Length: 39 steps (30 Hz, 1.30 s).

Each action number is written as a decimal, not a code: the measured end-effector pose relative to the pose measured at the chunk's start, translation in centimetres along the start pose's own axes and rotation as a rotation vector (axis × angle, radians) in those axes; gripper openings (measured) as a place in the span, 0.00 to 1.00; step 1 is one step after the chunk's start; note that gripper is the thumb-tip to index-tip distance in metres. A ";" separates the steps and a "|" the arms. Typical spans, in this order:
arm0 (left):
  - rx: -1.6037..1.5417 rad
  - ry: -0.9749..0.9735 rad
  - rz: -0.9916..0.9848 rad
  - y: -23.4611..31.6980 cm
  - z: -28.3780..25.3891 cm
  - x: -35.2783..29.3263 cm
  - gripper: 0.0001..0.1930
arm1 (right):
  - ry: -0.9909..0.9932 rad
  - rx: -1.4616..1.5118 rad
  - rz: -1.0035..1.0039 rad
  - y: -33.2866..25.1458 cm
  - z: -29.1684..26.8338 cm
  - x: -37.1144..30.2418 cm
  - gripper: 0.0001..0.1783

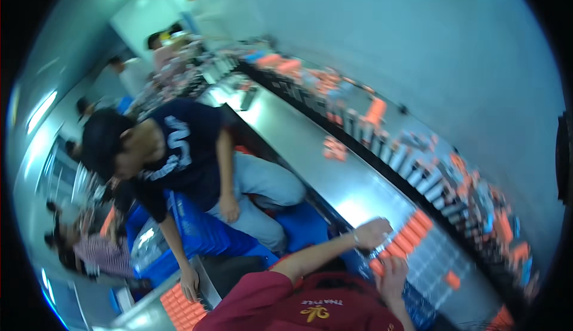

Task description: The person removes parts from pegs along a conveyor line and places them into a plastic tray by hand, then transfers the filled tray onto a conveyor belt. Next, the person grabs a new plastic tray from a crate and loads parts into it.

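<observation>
My left hand (373, 234) reaches over a metal-topped bench, beside a block of orange cylinder-like pieces (410, 234) lined up in rows. Motion blurs its fingers, so their grip does not show. Just nearer to me, my right hand (392, 275) has its fingers curled at the near end of the rows, against an orange piece (377, 266). Under and beside the rows spreads a clear plastic tray (431, 266) with small compartments. One loose orange piece (452, 280) lies on the tray's right part.
Left of me a seated co-worker (185, 152) in a dark shirt rests a hand by another orange-filled tray (182, 307). Blue crates (191, 229) stand there. A dark rail (382, 167) with upright grey pieces runs along the bench (298, 146). Orange pieces (335, 148) sit farther up.
</observation>
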<state>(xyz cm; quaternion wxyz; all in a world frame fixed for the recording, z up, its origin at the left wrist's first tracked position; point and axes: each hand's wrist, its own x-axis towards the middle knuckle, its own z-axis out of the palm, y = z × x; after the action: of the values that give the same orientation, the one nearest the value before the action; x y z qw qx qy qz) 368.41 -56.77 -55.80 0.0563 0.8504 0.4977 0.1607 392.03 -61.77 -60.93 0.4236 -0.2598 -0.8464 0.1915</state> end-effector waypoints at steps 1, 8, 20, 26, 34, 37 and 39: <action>0.060 0.089 0.098 0.5 0.1 -0.2 0.12 | 0.048 0.002 0.013 -0.4 -0.5 -0.4 0.33; -0.010 0.106 0.057 3.6 -3.7 -0.6 0.11 | 0.222 -0.242 0.347 2.3 -8.8 -4.3 0.30; -0.171 0.100 0.091 13.9 -4.2 3.1 0.12 | 0.218 -0.340 0.775 7.1 -26.2 -18.5 0.27; -0.165 -0.004 -0.068 19.3 -3.7 6.4 0.09 | 0.514 0.418 0.924 11.5 -30.9 -22.2 0.26; -0.249 0.087 0.145 34.6 -11.3 14.8 0.04 | 0.772 0.273 0.861 6.8 -37.2 -23.0 0.10; -0.406 0.166 0.221 40.6 -13.7 19.6 0.04 | 0.792 0.265 0.866 5.7 -40.1 -23.6 0.09; -0.458 0.126 0.282 43.3 -15.4 23.2 0.05 | 0.806 0.295 0.839 5.4 -40.9 -23.8 0.09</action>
<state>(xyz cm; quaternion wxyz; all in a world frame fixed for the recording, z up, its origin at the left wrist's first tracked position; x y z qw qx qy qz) 409.66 -59.29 -25.18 0.1931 0.8647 0.3278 0.3280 439.01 -67.57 -55.33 0.6311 -0.5622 -0.4088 0.3442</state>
